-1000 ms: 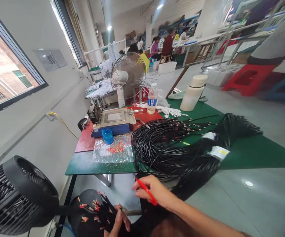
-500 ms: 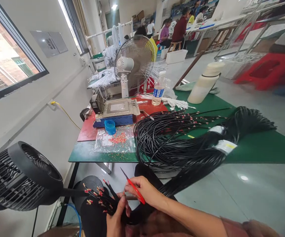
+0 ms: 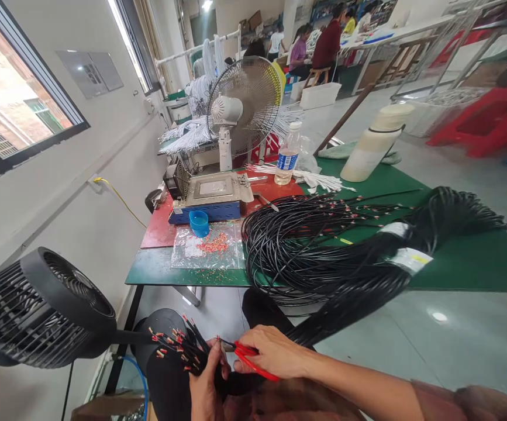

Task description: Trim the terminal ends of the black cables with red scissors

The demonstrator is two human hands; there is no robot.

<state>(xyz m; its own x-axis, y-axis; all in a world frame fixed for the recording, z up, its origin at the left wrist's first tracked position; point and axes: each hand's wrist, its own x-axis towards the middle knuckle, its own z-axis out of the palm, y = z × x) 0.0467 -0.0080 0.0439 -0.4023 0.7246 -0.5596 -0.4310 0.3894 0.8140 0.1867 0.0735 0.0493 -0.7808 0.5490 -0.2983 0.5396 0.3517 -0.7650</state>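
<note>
Many slim, red-tipped black cables (image 3: 185, 349) are gripped by the left hand (image 3: 207, 380) at six o'clock; beside it the right hand (image 3: 275, 351), back upward, curls round red-handled scissors (image 3: 259, 369). Toward eleven from them, a crinkled clear bag (image 3: 231, 258) bears reddish scraps (image 3: 213, 243) beside a blue cup (image 3: 199, 225); between twelve and one, a bottle (image 3: 287, 162) holds pale liquid (image 3: 283, 177).

Nothing can be read; the blue bottle label (image 3: 287, 161) is too small.

Wires (image 3: 187, 354) left of cutters (image 3: 245, 351); cable bundle (image 3: 292, 251) on table (image 3: 476, 268), right of plastic bag (image 3: 231, 257); bottle (image 3: 287, 161) behind bundle
</note>
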